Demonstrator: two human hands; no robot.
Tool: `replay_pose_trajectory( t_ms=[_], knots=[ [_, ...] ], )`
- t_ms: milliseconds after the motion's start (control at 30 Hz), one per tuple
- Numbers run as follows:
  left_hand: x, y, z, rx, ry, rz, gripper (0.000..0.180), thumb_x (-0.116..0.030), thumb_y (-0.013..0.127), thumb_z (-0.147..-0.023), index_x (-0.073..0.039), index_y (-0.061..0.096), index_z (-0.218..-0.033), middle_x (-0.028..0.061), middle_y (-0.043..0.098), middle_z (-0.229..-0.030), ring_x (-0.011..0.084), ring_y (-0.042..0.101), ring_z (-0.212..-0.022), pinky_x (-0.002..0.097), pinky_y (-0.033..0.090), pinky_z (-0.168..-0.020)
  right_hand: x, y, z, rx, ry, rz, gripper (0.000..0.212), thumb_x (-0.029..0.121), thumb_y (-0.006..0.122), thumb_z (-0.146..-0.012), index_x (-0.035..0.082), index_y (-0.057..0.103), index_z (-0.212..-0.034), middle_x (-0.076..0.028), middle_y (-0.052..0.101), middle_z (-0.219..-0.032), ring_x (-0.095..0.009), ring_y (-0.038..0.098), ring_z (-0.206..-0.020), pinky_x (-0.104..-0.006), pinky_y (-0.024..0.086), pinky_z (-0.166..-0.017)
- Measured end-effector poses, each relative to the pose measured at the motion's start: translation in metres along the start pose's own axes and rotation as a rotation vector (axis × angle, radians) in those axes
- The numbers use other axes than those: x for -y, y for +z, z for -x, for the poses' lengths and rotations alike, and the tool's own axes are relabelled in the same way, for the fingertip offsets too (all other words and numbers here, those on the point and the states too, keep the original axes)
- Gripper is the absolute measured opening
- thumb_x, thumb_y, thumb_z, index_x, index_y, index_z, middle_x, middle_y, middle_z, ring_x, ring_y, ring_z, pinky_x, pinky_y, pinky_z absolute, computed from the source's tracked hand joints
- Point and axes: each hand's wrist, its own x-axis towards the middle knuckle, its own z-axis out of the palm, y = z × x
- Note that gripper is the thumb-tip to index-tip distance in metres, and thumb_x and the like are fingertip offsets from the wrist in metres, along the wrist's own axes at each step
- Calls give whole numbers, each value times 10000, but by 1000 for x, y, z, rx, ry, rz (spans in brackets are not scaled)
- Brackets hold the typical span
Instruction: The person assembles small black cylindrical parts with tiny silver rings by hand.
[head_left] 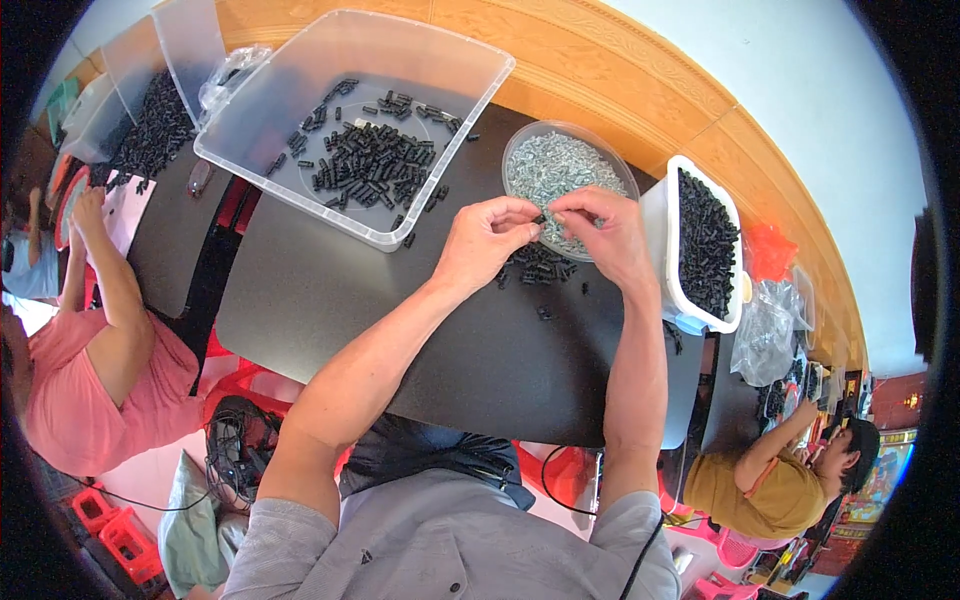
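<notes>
Both my grips meet over the bowl, a small dark piece at my left fingertips.

My left grip [487,242] is closed in a light pinch on the small dark piece [541,219]; my right grip [612,240] comes in just beside it, thumb and finger drawn close together (whether anything sits between them, I cannot tell). Both are above the near edge of the clear round bowl [630,180] of silvery metal pieces [555,168], with loose black pieces [540,266] on the desk [500,350] just below. To do this well, I'd judge, I should steady the piece with the left, let only the right fingertips work, and stay over the bowl to catch drops.
</notes>
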Motion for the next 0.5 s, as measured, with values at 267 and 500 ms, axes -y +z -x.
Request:
replay_pose_trajectory(
  t_ms=[267,500],
  knots=[
    [-2,0,2,30,-13,-132,221,-27,684,-936,42,675,-1145,104,733,-1020,136,698,-923,271,562,-844,14,5,4,23,105,121,112,13,723,-836,40,726,-945,-100,721,-813,-168,673,-679,-310,524,-627],
    [0,-2,-2,36,25,-194,230,-60,697,-933,40,687,-1141,98,738,-1030,132,700,-916,274,561,-830,9,5,2,43,89,63,160,48,743,-842,27,709,-997,-105,736,-822,-168,699,-724,-307,546,-669]
  ],
)
